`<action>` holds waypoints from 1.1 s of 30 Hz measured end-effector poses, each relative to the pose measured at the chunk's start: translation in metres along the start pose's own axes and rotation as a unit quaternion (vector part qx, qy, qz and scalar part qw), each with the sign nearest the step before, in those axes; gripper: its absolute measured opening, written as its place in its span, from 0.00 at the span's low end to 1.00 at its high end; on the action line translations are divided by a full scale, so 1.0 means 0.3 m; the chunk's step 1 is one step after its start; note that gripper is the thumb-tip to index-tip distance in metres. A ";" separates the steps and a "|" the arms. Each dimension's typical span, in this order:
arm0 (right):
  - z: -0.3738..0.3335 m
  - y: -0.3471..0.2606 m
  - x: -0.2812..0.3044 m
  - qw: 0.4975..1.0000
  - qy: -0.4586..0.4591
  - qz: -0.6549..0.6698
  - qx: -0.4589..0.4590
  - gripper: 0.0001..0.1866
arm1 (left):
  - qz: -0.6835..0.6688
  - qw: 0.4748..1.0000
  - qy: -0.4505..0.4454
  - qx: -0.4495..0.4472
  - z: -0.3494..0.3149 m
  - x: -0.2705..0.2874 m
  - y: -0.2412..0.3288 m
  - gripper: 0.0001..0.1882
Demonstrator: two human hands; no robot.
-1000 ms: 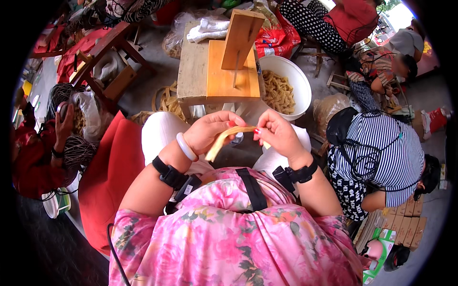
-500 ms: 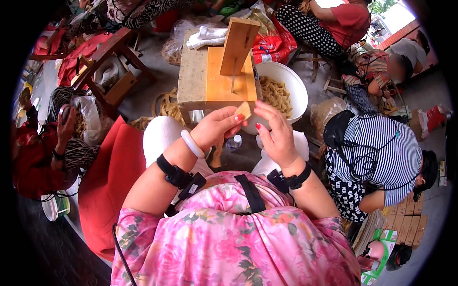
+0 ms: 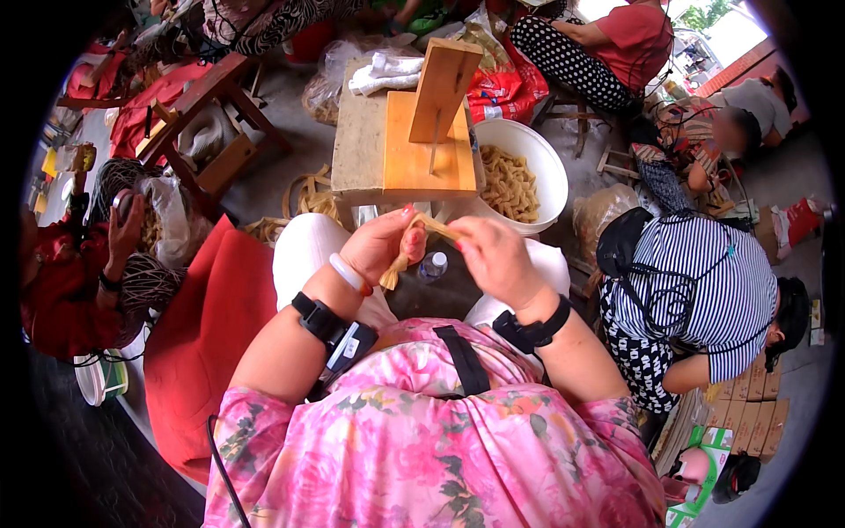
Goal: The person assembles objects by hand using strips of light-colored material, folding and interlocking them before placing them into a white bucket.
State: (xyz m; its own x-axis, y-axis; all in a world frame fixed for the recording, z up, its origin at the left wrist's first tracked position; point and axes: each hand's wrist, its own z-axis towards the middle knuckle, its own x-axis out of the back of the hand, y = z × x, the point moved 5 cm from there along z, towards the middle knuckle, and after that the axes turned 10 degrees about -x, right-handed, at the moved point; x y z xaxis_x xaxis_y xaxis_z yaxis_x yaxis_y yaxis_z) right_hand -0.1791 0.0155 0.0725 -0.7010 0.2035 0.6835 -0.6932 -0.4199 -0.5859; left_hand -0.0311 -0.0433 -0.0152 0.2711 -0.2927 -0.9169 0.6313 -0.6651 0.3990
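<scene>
A flat tan strip [image 3: 437,227] stretches between my hands in front of the small wooden table. My left hand [image 3: 380,245] is closed on it, and the strip's loose tail hangs below those fingers. Slightly farther right, my right hand [image 3: 498,257] pinches the strip's other end. Just beyond both hands stands a wooden jig [image 3: 429,167], a flat board with an upright plank and a thin upright rod. To its right, a white tub [image 3: 560,180] holds many folded tan pieces [image 3: 510,187].
A small bottle [image 3: 432,266] stands on the floor between my knees. White cloths [image 3: 387,74] lie on the table [image 3: 359,150]. More tan strips [image 3: 310,198] lie left of the table. A person in a striped shirt [image 3: 695,273] sits close on my right, another person [image 3: 97,255] on my left.
My right hand was apart with its fingers spread; it now grips the strip and draws it out from my left hand. The strip's tail now shows below my left hand.
</scene>
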 end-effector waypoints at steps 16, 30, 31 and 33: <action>-0.022 -0.028 -0.026 0.999 -0.005 0.050 -0.003 0.12 | 0.779 0.478 -0.142 -0.380 -0.011 -0.266 0.066 0.16; -0.007 -0.018 0.023 0.991 0.005 0.131 -0.038 0.07 | 0.262 0.955 -0.143 -0.004 0.024 -0.137 -0.044 0.09; -0.017 0.021 0.008 0.967 -0.012 0.228 -0.112 0.06 | 0.313 0.939 -0.138 -0.017 0.021 -0.150 -0.029 0.10; -0.032 0.087 -0.027 0.885 -0.044 0.402 -0.229 0.03 | 0.446 0.881 -0.145 -0.055 0.018 -0.164 -0.011 0.11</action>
State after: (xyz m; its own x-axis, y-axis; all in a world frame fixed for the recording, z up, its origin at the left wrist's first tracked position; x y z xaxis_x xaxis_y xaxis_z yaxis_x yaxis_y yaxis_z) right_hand -0.1931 0.0113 0.0477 -0.9969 -0.0768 -0.0161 0.0154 0.0103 -0.9998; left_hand -0.0505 -0.0303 0.0287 0.5081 -0.8398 -0.1913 0.3320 -0.0139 0.9432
